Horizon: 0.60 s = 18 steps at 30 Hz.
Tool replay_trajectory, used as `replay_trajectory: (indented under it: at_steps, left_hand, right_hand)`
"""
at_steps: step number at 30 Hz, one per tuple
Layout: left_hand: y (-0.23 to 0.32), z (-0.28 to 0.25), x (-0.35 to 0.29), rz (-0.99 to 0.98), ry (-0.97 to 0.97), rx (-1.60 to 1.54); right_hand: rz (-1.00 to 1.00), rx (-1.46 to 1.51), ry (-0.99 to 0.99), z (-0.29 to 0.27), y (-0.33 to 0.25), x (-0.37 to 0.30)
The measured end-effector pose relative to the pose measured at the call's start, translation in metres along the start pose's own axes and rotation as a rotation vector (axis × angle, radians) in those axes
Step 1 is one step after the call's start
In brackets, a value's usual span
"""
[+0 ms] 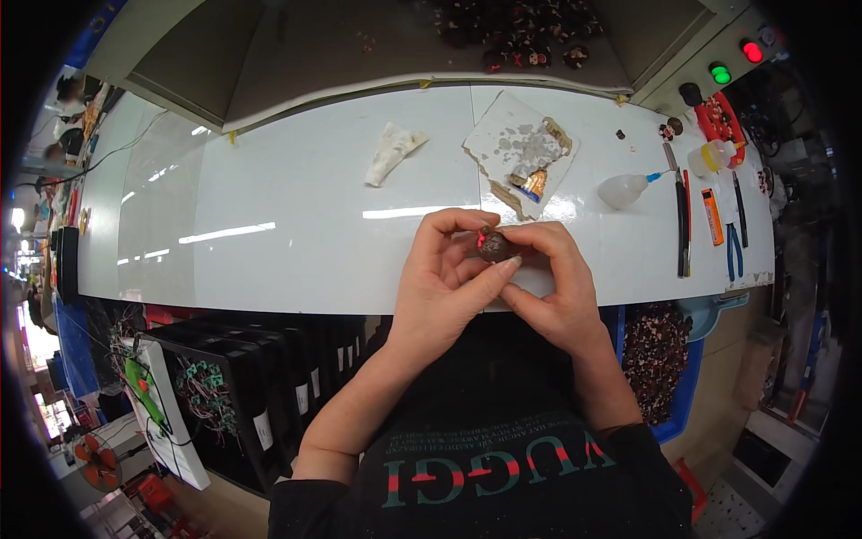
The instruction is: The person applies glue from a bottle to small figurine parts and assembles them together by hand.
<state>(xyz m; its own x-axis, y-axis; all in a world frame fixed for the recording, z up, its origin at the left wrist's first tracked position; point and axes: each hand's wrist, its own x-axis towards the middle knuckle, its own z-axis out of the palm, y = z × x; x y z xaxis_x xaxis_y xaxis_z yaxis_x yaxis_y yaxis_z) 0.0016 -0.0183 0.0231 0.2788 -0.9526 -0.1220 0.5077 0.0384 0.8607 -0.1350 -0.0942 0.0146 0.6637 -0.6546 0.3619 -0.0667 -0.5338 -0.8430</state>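
Upper garment: black shirt, matt cloth with a few pale specks. Print: one line of large block lettering in dark green and red, inverted to the viewer; nearer the hands, rows of much smaller lettering in dull green. Left sleeve and right sleeve: short, black, plain. Left forearm and right forearm: bare. Left hand and right hand: bare, slender-fingered; left thumbnail visible.

White workbench: on it lie a crumpled wipe, probably paper, a smeared sheet, two squeeze bottles, an orange box, blue-handled pliers and dark tools.
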Motion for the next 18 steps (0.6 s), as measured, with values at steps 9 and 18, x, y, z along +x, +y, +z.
replay_trajectory:
  at_steps: [9, 18]
  left_hand:
    - [0.0, -0.007, -0.002, 0.007, -0.048, 0.083]
    - [-0.005, -0.01, -0.001, 0.011, -0.1, 0.119]
  right_hand:
    - [0.112, 0.154, 0.058, 0.002, 0.007, -0.011]
    - [0.123, 0.177, 0.041, -0.003, 0.005, -0.013]
